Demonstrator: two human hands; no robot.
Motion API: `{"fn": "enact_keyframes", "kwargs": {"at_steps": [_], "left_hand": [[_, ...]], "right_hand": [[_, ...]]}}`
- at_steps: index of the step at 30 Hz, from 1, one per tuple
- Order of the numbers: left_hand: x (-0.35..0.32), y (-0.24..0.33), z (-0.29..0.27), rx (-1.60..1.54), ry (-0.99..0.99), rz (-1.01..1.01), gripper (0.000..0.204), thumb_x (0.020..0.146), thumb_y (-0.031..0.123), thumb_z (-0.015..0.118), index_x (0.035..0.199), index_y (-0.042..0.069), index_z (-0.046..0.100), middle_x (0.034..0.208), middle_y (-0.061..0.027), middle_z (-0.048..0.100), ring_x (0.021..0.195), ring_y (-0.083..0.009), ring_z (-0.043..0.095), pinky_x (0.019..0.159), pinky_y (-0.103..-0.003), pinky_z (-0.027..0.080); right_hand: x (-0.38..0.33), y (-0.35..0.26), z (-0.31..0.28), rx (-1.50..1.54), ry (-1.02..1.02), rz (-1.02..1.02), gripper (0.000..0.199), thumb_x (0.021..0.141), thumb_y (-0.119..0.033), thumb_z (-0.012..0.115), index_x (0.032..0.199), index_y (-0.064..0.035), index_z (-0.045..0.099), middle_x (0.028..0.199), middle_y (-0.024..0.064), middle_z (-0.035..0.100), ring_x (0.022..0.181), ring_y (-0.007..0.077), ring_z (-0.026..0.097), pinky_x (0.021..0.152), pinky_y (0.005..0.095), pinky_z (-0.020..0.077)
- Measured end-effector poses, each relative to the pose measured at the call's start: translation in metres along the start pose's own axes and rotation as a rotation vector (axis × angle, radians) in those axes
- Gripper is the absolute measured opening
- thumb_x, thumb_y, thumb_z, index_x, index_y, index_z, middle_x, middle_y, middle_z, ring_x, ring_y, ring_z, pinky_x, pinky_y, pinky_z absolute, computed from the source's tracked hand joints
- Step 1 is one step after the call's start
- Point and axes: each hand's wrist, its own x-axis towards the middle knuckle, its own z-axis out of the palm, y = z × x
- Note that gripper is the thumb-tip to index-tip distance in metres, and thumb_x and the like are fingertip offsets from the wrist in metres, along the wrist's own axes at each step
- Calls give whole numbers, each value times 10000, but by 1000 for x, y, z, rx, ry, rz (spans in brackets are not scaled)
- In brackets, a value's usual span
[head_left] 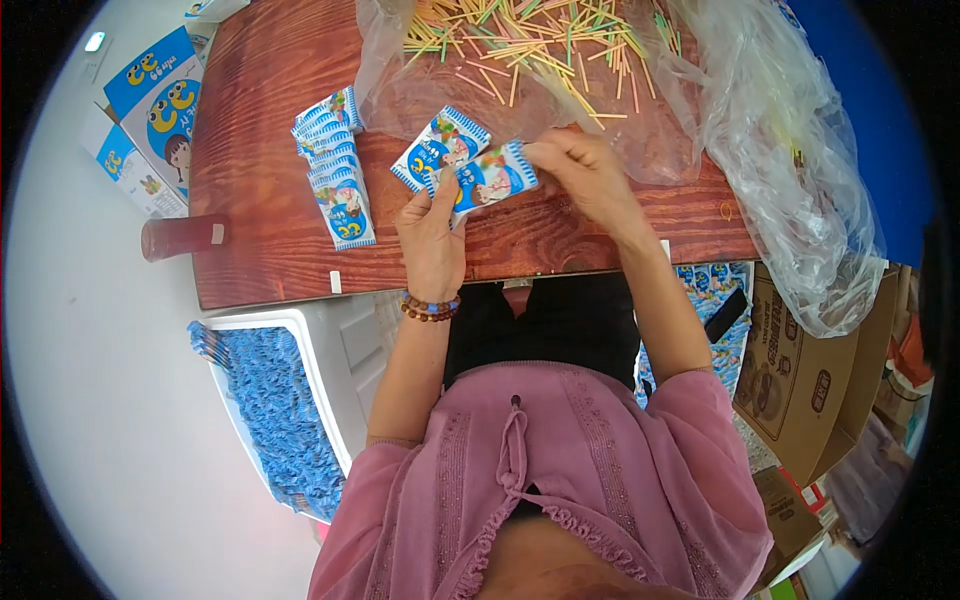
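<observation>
Here both hands pinch one small blue-and-white packet [492,180] near the table's [260,250] front edge — left hand [432,240] below, right hand [580,170] gripping its end; a tug could tear it.

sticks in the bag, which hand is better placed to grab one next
Probably the right hand. It sits at the edge of the open bag, with the sticks just beyond its fingers. The left hand is nearer the body, pinching the packet.
</observation>
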Motion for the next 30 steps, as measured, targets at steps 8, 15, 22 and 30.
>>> {"fn": "enact_keyframes", "kwargs": {"at_steps": [8,15,22,30], "left_hand": [[3,-2,-3,-63,-73,-88,140,912,168,620,975,53,670,956,-31,678,855,-105,636,740,-272,503],[2,-1,1,-2,-135,-68,208,954,174,549,1049,7,628,1000,-43,653,875,-122,626,755,-284,512],[15,7,0,-63,-60,20,192,946,199,569,1003,29,637,972,-30,663,845,-114,625,694,-264,488],[30,3,-21,-277,-148,-113,182,956,227,551,954,62,630,926,-7,651,764,-85,555,661,-255,443]], "right_hand": [[-4,-13,-2,-404,-158,-404,275,774,-130,721,1028,-51,654,1292,80,482,1192,216,457,985,340,369],[6,-3,8,-457,-248,-515,267,772,-116,717,1035,-78,687,1310,65,522,1213,246,463,1011,377,368],[30,-43,-24,-265,-278,-194,164,827,-143,677,939,-26,701,1149,88,620,1020,201,587,884,342,461],[152,-44,-166,-1277,335,-183,232,840,-165,591,1022,-44,669,890,161,651,806,264,648,786,369,503]]}}
